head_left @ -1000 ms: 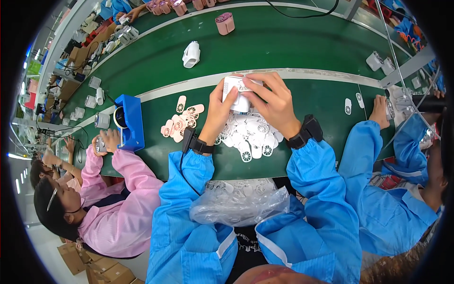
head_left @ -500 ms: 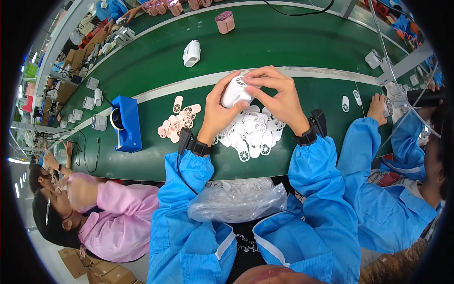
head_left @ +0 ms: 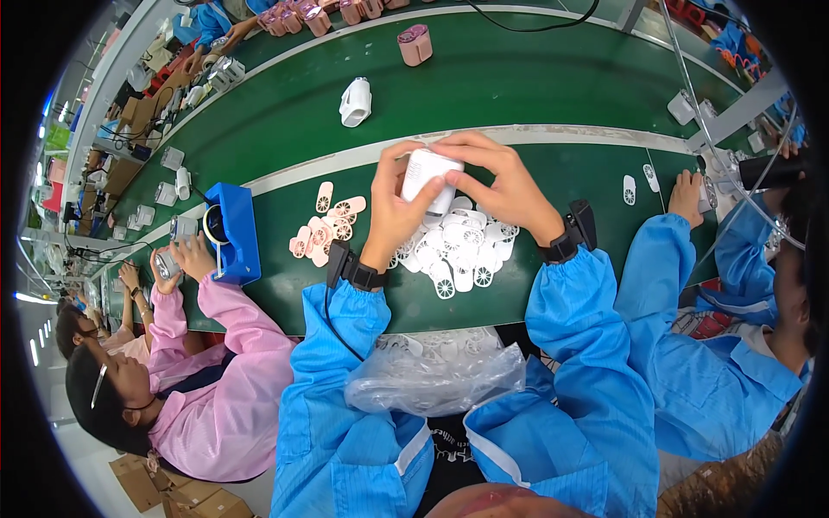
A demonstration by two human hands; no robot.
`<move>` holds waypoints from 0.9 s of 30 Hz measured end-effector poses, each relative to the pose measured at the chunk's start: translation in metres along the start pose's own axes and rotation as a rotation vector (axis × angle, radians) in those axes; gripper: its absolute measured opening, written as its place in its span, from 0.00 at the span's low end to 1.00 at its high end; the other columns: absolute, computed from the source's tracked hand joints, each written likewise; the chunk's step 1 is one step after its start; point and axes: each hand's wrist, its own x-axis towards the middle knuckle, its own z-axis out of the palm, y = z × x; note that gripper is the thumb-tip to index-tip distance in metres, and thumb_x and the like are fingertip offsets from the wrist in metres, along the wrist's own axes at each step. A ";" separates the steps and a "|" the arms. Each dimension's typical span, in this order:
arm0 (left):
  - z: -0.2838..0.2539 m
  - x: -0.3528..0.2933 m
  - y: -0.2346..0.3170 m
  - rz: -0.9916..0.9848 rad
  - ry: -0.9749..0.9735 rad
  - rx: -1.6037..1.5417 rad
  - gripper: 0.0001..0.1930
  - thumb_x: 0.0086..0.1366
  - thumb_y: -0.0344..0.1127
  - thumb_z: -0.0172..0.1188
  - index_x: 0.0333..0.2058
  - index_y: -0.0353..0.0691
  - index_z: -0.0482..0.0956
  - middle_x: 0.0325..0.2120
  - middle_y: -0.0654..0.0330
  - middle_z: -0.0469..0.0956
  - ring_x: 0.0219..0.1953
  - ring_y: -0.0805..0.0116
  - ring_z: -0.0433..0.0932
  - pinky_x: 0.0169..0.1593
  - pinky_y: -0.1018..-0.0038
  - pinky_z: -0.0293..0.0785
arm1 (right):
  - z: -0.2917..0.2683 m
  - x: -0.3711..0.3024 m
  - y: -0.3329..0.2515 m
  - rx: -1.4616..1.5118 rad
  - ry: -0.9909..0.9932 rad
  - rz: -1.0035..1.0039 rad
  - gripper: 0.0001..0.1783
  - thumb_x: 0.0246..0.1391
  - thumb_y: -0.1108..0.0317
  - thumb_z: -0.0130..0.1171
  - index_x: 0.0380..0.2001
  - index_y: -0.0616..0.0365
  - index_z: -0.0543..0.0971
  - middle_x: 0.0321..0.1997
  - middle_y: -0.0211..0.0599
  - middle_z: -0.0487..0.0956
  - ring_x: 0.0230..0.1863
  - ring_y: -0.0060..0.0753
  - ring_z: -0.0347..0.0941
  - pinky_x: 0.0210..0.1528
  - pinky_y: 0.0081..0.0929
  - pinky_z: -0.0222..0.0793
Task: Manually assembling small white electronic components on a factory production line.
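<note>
Between both hands I hold a white plastic housing [head_left: 421,173], rounded at its corners, with small slots on the side turned up. My left hand [head_left: 392,203] wraps its left side, thumb on the lower front. My right hand [head_left: 505,183] grips the right and top edges, its thumb pressed near the front corner. Some fingertips are hidden behind the housing. Below it on the green table lies a heap of white oval covers [head_left: 464,278] with spoked round grilles. Several pale pink covers [head_left: 325,192] of the same shape lie left of my left hand.
A blue tape dispenser [head_left: 244,233] stands at the left. Beyond the pale strip are a white housing [head_left: 355,102] and a pink housing [head_left: 415,47]. Two white covers [head_left: 629,190] lie near a co-worker's hand [head_left: 686,197]. A clear plastic bag [head_left: 432,384] is at my lap.
The housing has been turned in my hands: its spoked grille faced up before, now a slotted side does. The co-worker in pink at the left has brought both hands to the table beside the dispenser.
</note>
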 end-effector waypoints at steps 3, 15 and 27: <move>-0.003 0.007 0.010 -0.265 0.140 -0.208 0.25 0.68 0.33 0.71 0.59 0.39 0.70 0.51 0.48 0.81 0.52 0.64 0.83 0.53 0.67 0.81 | 0.018 -0.001 -0.016 0.062 0.021 0.055 0.40 0.44 0.68 0.81 0.63 0.59 0.79 0.59 0.44 0.81 0.59 0.45 0.79 0.63 0.38 0.74; -0.008 0.007 0.001 0.253 0.303 -0.232 0.21 0.77 0.50 0.48 0.52 0.35 0.66 0.43 0.44 0.79 0.44 0.62 0.78 0.50 0.65 0.74 | 0.046 0.001 -0.018 -0.049 0.088 -0.021 0.49 0.38 0.60 0.85 0.64 0.60 0.73 0.60 0.47 0.76 0.63 0.50 0.74 0.63 0.42 0.72; 0.011 -0.003 0.019 0.219 0.390 -0.267 0.20 0.76 0.50 0.46 0.49 0.37 0.63 0.42 0.44 0.78 0.41 0.65 0.75 0.48 0.68 0.72 | 0.085 0.004 -0.033 -0.259 0.450 -0.220 0.32 0.47 0.68 0.71 0.58 0.62 0.78 0.53 0.52 0.78 0.50 0.53 0.77 0.50 0.42 0.75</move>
